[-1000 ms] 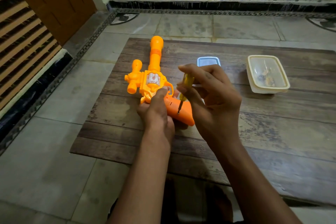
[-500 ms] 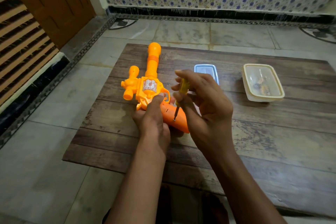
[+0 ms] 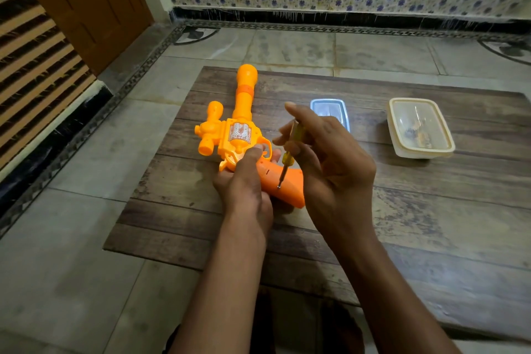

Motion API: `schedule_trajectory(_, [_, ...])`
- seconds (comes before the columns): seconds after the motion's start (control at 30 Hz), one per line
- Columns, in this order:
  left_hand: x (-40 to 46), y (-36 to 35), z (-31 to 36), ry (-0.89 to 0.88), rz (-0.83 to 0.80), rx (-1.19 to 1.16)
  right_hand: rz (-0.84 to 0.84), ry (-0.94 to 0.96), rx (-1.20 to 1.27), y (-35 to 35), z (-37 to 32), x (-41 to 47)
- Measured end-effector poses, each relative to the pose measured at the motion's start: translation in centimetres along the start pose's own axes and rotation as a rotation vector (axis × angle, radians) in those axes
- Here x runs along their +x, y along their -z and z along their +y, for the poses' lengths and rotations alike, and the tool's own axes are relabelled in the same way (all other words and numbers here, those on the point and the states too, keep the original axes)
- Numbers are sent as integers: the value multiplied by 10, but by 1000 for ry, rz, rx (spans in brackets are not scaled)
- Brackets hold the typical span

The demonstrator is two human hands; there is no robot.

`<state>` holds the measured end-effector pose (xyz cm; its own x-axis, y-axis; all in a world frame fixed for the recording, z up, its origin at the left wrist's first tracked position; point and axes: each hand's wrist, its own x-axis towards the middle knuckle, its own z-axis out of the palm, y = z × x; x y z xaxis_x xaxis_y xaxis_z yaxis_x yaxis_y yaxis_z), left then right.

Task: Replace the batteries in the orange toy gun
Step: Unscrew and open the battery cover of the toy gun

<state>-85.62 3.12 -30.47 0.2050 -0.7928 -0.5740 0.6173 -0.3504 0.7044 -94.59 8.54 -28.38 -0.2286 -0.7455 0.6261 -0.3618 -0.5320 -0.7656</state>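
on the wooden tabletop (image 3: 431,224) lies the orange toy gun (image 3: 244,138), left hand (image 3: 244,184) wrapped in a closed grip round its handle. right hand (image 3: 330,164) pinches a small yellow screwdriver (image 3: 288,155), tip on the handle's screw.

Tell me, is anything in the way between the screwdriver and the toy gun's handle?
Nothing visible: the right hand holds the screwdriver with its tip already on the toy gun handle, while the left hand grips the gun.

Glossy orange plastic toy gun (image 3: 241,135) lies on a worn, matt wooden board (image 3: 431,224), beside a translucent plastic box (image 3: 421,128).
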Motion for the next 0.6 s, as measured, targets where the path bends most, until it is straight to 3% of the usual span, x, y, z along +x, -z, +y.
schedule_trajectory(0.2, [0, 0, 0, 8, 24, 28, 23, 14, -86, 1, -1, 1])
schedule_trajectory(0.37, [-4, -1, 2, -18, 11, -22, -9, -19, 15, 1, 3, -2])
schedule_trajectory(0.6, [-6, -1, 2, 9, 5, -12, 38, 47, -145, 1, 2, 0])
